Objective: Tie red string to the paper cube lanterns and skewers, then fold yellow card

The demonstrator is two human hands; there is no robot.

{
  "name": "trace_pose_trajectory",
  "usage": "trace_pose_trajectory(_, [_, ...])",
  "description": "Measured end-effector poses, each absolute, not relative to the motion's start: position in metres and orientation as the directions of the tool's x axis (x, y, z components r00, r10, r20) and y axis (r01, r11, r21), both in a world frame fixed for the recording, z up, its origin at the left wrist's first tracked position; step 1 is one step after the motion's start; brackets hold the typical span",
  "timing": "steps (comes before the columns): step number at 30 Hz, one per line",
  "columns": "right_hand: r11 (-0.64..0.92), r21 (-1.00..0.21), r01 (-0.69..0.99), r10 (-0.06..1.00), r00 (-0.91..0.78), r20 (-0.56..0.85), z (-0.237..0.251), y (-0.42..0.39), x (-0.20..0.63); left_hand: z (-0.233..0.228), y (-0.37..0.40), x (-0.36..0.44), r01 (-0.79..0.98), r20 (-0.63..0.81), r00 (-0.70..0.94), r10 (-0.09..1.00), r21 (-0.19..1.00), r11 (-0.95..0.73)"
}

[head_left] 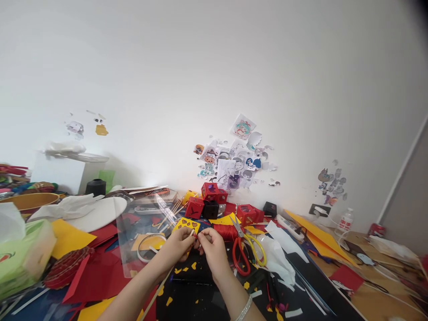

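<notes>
A person's left hand (182, 245) grips a thin wooden stick (156, 293), which slants down past the wrist, while the right hand (211, 243) meets it with thumb and fingers closed in a pinch; whether anything sits in that pinch is too small to tell. A yellow piece with heart shapes (187, 224) shows just behind the left fingers, over the desk (371, 307). Yellow scraps (194, 265) on the black mat (187, 298) and scissors (238, 227) lying aside suggest some cutting is done. Red cubes (194, 208) beyond look finished; the handwork at the stick seems incomplete.
</notes>
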State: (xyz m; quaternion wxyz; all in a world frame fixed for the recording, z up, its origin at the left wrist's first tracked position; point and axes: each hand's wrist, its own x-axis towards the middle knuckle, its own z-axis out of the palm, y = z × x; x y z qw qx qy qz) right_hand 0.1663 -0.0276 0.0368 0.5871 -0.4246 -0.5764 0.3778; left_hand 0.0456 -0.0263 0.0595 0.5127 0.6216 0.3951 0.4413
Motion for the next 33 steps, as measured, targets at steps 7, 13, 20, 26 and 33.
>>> trace_pose_trajectory(7, [0.346, -0.936, 0.065, 0.936, 0.043, 0.349, 0.0364, -0.0292, 0.164, 0.0534, -0.0181, 0.0463, 0.144, 0.251, 0.219, 0.943, 0.947, -0.286])
trace_pose_trajectory(13, [0.321, -0.946, 0.039, 0.947, 0.021, 0.321, 0.0385, -0.0315, 0.1639, 0.0524, -0.0154, 0.0465, 0.231, 0.386, 0.147, 0.911, 0.882, -0.411])
trace_pose_trajectory(20, [0.217, -0.975, -0.038, 0.975, -0.049, 0.219, 0.0381, -0.0293, 0.1651, 0.0523, -0.0163, 0.048, 0.301, 0.416, 0.156, 0.896, 0.844, -0.444])
trace_pose_trajectory(26, [0.184, -0.976, -0.112, 0.977, -0.085, 0.194, 0.0346, -0.0272, 0.1638, 0.052, -0.0169, 0.0482, 0.35, 0.409, 0.141, 0.901, 0.831, -0.432])
trace_pose_trajectory(33, [0.152, -0.977, -0.147, 0.98, -0.103, 0.168, 0.0382, -0.0316, 0.1647, 0.0535, -0.019, 0.0483, 0.353, 0.414, 0.118, 0.903, 0.832, -0.428])
